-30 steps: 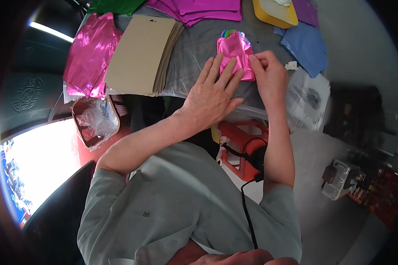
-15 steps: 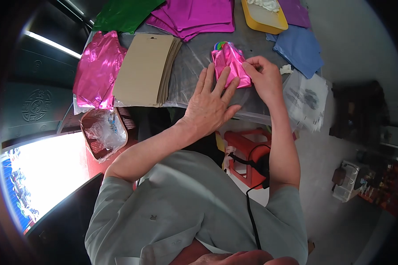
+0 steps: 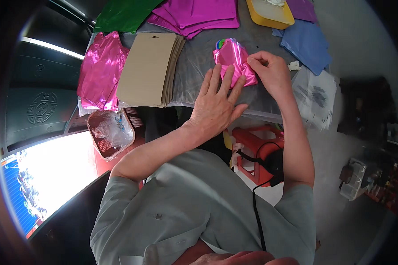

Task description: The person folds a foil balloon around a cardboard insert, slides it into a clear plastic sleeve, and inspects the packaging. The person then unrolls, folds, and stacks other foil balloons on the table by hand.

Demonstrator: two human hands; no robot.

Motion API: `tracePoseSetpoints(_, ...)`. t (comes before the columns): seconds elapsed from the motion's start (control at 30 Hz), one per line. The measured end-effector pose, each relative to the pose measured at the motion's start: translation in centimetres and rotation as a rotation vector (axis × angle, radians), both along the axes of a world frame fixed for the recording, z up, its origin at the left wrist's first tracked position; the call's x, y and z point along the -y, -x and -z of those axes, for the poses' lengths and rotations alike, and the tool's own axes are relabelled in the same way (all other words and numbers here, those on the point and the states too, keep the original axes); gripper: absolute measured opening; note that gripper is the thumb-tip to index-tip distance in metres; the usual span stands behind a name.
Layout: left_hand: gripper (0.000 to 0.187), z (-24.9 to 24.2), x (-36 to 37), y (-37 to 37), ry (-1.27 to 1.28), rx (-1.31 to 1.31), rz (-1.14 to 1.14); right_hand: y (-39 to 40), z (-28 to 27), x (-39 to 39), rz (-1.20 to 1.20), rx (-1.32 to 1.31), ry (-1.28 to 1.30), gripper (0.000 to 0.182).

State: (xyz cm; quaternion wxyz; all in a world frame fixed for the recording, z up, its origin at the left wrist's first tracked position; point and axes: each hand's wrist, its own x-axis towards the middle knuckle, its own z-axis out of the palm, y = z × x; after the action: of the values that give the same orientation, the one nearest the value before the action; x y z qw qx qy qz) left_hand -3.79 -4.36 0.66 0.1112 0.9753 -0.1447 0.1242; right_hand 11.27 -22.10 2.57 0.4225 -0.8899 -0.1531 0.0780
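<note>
A folded shiny pink foil sheet [image 3: 232, 55] lies on the table, with green and blue foil showing at its upper left corner. My left hand [image 3: 216, 99] is spread flat, its fingertips resting on the lower part of this foil. At the right edge of the foil, my right hand [image 3: 272, 73] has thumb and forefinger pinched together on it. Left of my hands stands a stack of brown cardboard sheets [image 3: 146, 68]. Beyond that lie more pink foil sheets [image 3: 102, 70].
Magenta foil sheets [image 3: 199, 15] and a green sheet [image 3: 124, 15] lie at the back. A yellow tray [image 3: 269, 20], blue sheets [image 3: 306, 46] and clear plastic bags [image 3: 316, 95] are at the right. Below the table edge are a brown basket [image 3: 106, 145] and a red stool [image 3: 256, 137].
My left hand has slid slightly right and down the foil. The foil's right side looks more creased, and my right hand still pinches there. The whole view has shifted a little.
</note>
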Motion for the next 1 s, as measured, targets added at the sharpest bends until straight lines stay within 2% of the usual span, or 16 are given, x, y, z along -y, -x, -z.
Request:
tracePoseSetpoints(0.2, 0.071, -0.3, -0.2, -0.1, 0.015, 0.02, -0.006, 1.2, 0.0, -0.7, 0.079, 0.125, 0.097, 0.02)
tracePoseSetpoints(0.3, 0.056, -1.0, -0.5, -0.7, 0.086, 0.06, 0.006, 1.3, 0.7, -0.7, 0.067, 0.315, 0.187, 0.017)
tracePoseSetpoints(0.33, 0.056, -0.8, -0.6, -1.2, 0.087, 0.069, -0.001, 1.4, 0.8, -0.9, 0.059, 0.325, 0.187, 0.017)
tracePoseSetpoints(0.43, 0.038, 0.4, -0.6, -2.8, 0.16, 0.155, 0.025, 2.5, 1.5, -1.6, 0.084, 0.609, 0.318, 0.014)
tracePoseSetpoints(0.57, 0.034, 0.6, -0.4, -3.1, 0.142, 0.223, 0.021, 2.6, 1.0, -1.7, 0.004, 0.775, 0.265, 0.014)
tracePoseSetpoints(0.73, 0.03, 0.2, -0.9, -3.5, 0.229, 0.25, -0.019, 2.4, 0.4, -1.4, -0.066, 0.778, 0.432, 0.017)
tracePoseSetpoints(0.83, 0.028, 0.5, -1.4, -4.0, 0.277, 0.147, -0.031, 2.3, 0.1, -1.2, -0.076, 0.694, 0.411, 0.023)
tracePoseSetpoints(0.87, 0.028, 0.6, -1.5, -4.1, 0.282, 0.159, -0.035, 1.8, -0.2, -1.1, -0.081, 0.706, 0.415, 0.023)
tracePoseSetpoints(0.97, 0.03, 1.0, -1.9, -4.1, 0.307, 0.22, -0.008, -0.2, -1.1, -1.0, -0.128, 0.481, 0.266, 0.028)
tracePoseSetpoints(1.0, 0.03, 1.1, -2.2, -4.1, 0.306, 0.227, -0.008, -0.9, -1.4, -1.0, -0.129, 0.488, 0.266, 0.028)
